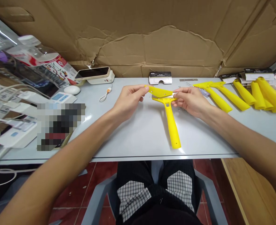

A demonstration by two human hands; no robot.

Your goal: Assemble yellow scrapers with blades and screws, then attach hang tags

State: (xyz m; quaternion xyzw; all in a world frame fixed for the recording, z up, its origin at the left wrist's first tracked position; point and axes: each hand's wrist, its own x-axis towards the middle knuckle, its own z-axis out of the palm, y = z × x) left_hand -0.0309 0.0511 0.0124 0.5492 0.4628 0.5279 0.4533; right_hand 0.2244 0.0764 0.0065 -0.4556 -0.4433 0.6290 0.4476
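Note:
My left hand point(133, 98) pinches the left end of a flat yellow cover plate point(160, 92), which tilts over the head of a yellow scraper handle point(172, 125). At the plate's right end, my right hand point(190, 99) is closed with thumb and fingers on a thin metal blade point(174, 94). Part of the blade is hidden by the plate and my fingertips. The handle's grip points toward me, above the table point(133, 137). Tiny screws lie around my right hand, partly covered by it.
Several yellow scraper handles point(219, 98) lie at the right, by black-and-white packaging point(258, 75). Another blade point(188, 80) and a small black-and-white card box point(160, 78) are at the back. A phone point(93, 73), bottles point(56, 67) and power strips with cables point(18, 134) crowd the left.

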